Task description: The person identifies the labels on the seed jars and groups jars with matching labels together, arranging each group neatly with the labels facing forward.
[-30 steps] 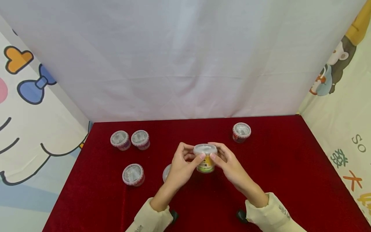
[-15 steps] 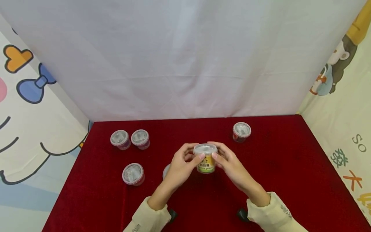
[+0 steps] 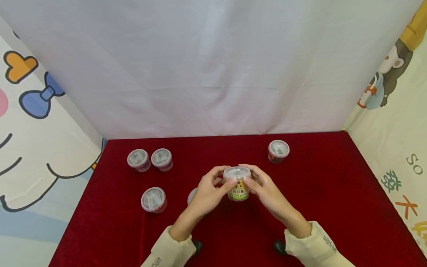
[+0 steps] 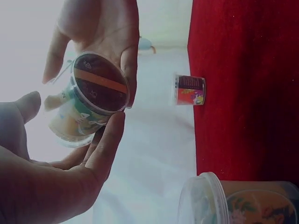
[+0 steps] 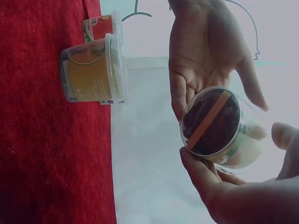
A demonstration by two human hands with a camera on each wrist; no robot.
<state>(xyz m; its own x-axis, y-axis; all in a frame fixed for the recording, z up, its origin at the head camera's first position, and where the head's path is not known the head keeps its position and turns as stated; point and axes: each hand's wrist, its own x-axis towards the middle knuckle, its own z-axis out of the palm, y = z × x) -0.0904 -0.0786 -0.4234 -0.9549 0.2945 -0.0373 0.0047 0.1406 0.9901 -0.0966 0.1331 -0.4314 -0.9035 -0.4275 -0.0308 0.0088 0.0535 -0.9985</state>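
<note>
Both hands hold one clear plastic cup [image 3: 238,190] with a translucent lid and a yellow-green label, upright above the red cloth. My left hand [image 3: 208,193] grips its left side, thumb across the front. From the right, my right hand [image 3: 270,193] grips the other side, its thumb at the label's edge. The fingers behind the cup are partly hidden in the head view. Seen from below in the left wrist view, the cup [image 4: 101,84] has a dark base crossed by an orange strip. The same base of the cup [image 5: 211,121] shows in the right wrist view.
Two lidded cups [image 3: 138,159] [image 3: 162,159] stand together at the back left. Another lidded cup [image 3: 154,200] is nearer, and one cup [image 3: 191,195] is mostly hidden behind my left hand. A red-labelled cup [image 3: 278,151] stands back right. White cloth [image 3: 213,74] rises behind the table.
The held cup has been turned slightly, so more of its label faces me between the thumbs. My right thumb has shifted a little on it. The other cups stay in place.
</note>
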